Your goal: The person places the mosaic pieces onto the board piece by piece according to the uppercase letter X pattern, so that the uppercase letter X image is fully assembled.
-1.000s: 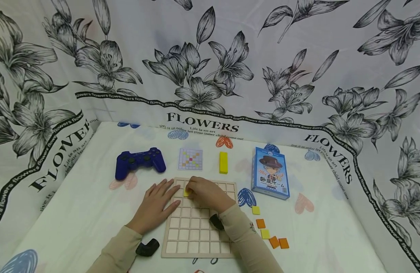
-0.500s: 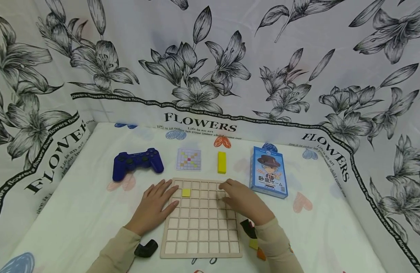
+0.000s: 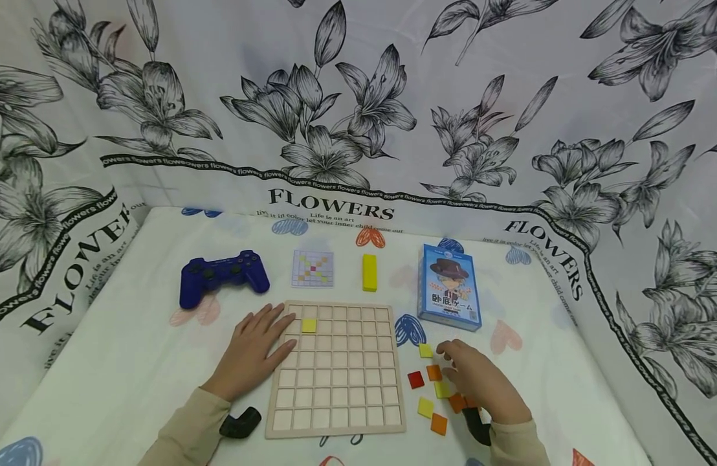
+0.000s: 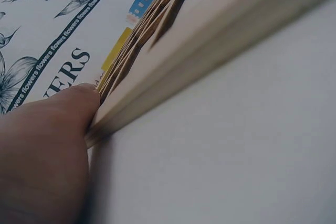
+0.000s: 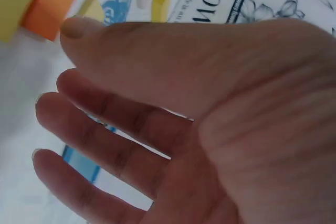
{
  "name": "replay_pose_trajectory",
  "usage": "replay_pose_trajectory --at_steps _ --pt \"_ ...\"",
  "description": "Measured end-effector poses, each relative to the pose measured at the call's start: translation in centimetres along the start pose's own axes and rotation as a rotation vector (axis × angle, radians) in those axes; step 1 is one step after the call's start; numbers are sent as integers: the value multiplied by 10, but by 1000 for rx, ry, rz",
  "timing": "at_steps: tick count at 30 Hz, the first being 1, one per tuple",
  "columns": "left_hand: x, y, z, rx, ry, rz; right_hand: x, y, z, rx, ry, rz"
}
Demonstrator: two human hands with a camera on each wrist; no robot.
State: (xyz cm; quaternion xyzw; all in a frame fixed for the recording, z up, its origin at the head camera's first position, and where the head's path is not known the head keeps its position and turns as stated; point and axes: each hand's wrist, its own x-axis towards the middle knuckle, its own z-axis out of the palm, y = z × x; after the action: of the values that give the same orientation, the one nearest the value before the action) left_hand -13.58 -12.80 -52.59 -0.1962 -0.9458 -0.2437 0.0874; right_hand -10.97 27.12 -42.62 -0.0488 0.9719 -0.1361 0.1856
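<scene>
My hand (image 5: 205, 93) fills the foreground, thumb (image 5: 121, 51) stretched above my loosely bent fingers (image 5: 105, 140). By its tip is an orange tile (image 5: 50, 6), touching or not I can't tell, a yellow tile (image 5: 13, 1) beside it and a second yellow tile (image 5: 92, 9) partly behind my thumb. Farther off stands a yellow block (image 5: 160, 2); a blue box (image 5: 81, 163) shows between my fingers.

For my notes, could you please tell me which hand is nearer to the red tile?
Right: the right hand is just right of the red tile, by other loose tiles; the left hand is at the left edge of the wooden board, which lies between.
</scene>
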Motion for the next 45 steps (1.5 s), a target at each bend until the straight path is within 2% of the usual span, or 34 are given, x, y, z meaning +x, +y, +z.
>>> replay_pose_trajectory --at_steps 6,9,14,21,30,41,45 --pt "0 -1 0 -2 -12 -6 -3 5 16 47 7 -19" --pt "0 0 -1 -4 -14 -8 -3 6 21 34 41 -52" --pt "0 -1 -2 -2 -14 -10 0 8 26 4 74 -45" --pt "-2 -1 -1 -7 -23 -21 3 9 28 3 45 -54" --pt "-2 0 -1 -21 -20 -28 9 11 31 -69 108 -65" --pt "-1 1 0 -12 -24 -24 4 9 26 -120 123 -86" --pt "-1 1 -1 -9 -16 -18 6 2 20 -138 180 -140"
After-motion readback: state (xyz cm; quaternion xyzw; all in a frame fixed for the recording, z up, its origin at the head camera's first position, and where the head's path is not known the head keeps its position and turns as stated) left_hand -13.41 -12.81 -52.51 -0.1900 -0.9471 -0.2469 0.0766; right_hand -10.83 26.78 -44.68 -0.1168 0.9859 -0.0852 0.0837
